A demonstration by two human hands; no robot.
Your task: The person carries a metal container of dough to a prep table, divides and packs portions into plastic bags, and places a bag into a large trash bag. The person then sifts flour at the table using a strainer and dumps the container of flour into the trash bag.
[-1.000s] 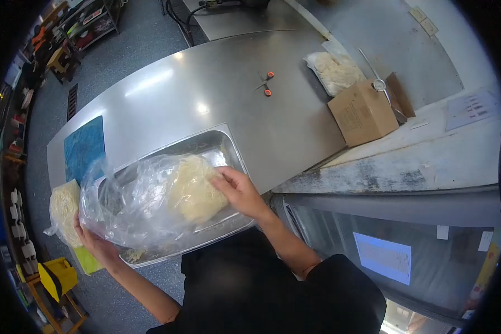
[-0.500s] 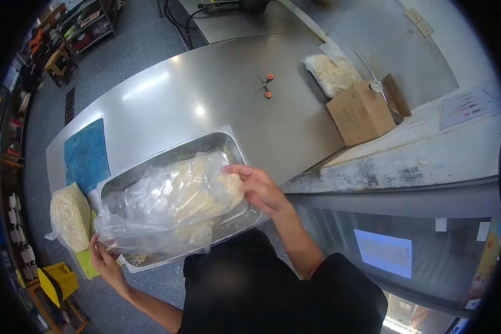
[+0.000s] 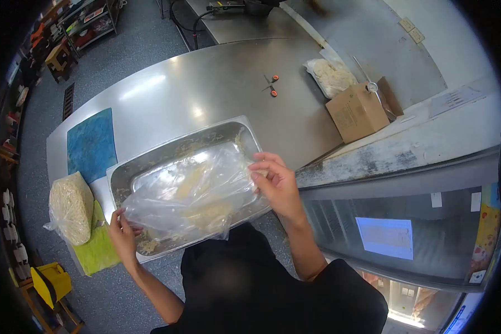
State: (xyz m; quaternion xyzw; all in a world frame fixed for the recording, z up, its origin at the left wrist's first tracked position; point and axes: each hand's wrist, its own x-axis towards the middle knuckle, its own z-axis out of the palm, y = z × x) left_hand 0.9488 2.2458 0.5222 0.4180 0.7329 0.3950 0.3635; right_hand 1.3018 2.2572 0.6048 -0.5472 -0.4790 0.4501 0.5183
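A clear plastic bag [image 3: 175, 203] with some pale, crumbly food in it is stretched between my hands over a deep steel pan [image 3: 242, 123]. My left hand [image 3: 123, 234] pinches the bag's left end near the pan's front left corner. At the pan's right side, my right hand [image 3: 277, 182] grips the other end between thumb and fingers. Pale crumbs stick to the pan's walls and lie in its near left corner. Part of the pan's floor is hidden under the bag.
A full bag of pale shreds [image 3: 75, 209] rests at left, beside a green cloth [image 3: 97, 250] and a blue cloth [image 3: 92, 142]. Orange-handled scissors [image 3: 271, 86] lie farther back. A cardboard box [image 3: 355, 114] and another bag of pale food [image 3: 331, 77] stand at the right.
The bag has come nearer my body and to the right, flatter than before, baring the pan's far wall and floor. Both hands have shifted right, still holding it.
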